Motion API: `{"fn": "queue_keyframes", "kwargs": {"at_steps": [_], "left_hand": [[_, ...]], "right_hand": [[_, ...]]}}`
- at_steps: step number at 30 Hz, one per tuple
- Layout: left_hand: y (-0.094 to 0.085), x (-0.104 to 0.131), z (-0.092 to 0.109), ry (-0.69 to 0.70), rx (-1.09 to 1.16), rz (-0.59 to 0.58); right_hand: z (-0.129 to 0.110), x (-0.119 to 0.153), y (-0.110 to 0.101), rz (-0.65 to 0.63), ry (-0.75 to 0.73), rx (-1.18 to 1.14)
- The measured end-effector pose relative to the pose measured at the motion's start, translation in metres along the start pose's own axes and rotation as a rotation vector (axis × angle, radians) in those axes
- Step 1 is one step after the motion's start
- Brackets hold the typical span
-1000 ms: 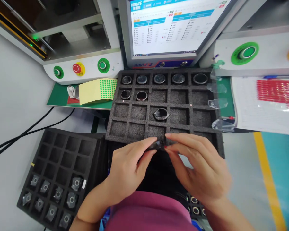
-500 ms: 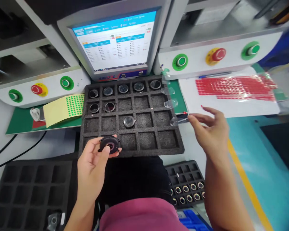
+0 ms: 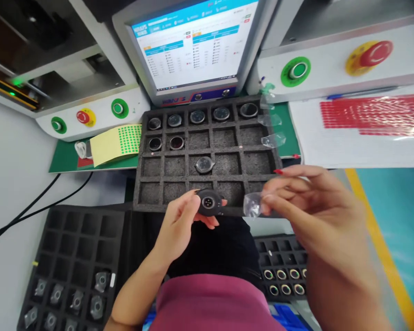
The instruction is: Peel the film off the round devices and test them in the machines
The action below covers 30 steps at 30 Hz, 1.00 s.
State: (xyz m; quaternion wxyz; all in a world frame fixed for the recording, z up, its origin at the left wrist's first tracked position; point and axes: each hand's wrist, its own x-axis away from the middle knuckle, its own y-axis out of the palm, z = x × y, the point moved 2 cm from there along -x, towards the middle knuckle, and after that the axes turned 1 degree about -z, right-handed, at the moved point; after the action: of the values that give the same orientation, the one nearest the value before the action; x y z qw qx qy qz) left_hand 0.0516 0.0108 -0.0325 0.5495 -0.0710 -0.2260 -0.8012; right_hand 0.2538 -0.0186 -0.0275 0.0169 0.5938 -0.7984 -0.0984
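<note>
My left hand (image 3: 174, 225) grips a round black watch body (image 3: 209, 202) by its edge, its back with small metal contacts facing up. It is held above the front edge of a dark foam tray (image 3: 227, 164). Close by on the right, my right hand (image 3: 310, 207) pinches a small clear plastic film (image 3: 252, 205) between thumb and fingers. A tiny red sticker (image 3: 278, 171) shows at a raised fingertip of that hand. The film and the watch body are apart. In the tray sits another watch body (image 3: 204, 164), with several more in the rear rows.
More clear films (image 3: 273, 140) hang on the tray's right edge. Behind stands a monitor (image 3: 200, 50) between button panels. Green dot stickers (image 3: 130, 139) lie left, red sticker strips (image 3: 372, 115) right. Lower foam trays (image 3: 77, 241) hold wrapped parts at left and rings (image 3: 281, 274) at right.
My right hand has drawn the clear film off the tray's right edge and brought it toward the watch body. The watch body's back is now more exposed, and the view has shifted left.
</note>
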Motion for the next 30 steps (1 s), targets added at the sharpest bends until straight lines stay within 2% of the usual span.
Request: {"fn": "queue_keyframes", "kwargs": {"at_steps": [3, 7, 10, 14, 18, 23, 26, 30], "left_hand": [[0.004, 0.005, -0.002, 0.058, 0.089, -0.006], [0.009, 0.011, -0.007, 0.128, 0.135, 0.077], [0.012, 0.013, -0.010, 0.122, 0.150, 0.133], [0.013, 0.011, -0.011, 0.118, 0.083, 0.147], [0.011, 0.010, -0.015, 0.082, 0.060, 0.183], [0.016, 0.015, -0.015, 0.118, 0.172, 0.064], [0.017, 0.019, -0.015, 0.141, 0.227, 0.056], [0.015, 0.023, -0.017, 0.201, 0.083, 0.097]], "right_hand": [[0.002, 0.004, 0.028, -0.039, 0.023, 0.002], [0.001, 0.017, 0.053, 0.100, -0.048, 0.022], [-0.001, 0.030, 0.060, 0.229, -0.114, -0.002], [0.000, 0.039, 0.060, 0.312, -0.090, 0.011], [0.002, 0.038, 0.059, 0.303, -0.085, 0.062], [0.001, 0.038, 0.064, 0.267, -0.104, 0.104], [0.002, 0.039, 0.068, 0.250, -0.095, 0.069], [0.002, 0.037, 0.069, 0.160, -0.132, 0.077]]}}
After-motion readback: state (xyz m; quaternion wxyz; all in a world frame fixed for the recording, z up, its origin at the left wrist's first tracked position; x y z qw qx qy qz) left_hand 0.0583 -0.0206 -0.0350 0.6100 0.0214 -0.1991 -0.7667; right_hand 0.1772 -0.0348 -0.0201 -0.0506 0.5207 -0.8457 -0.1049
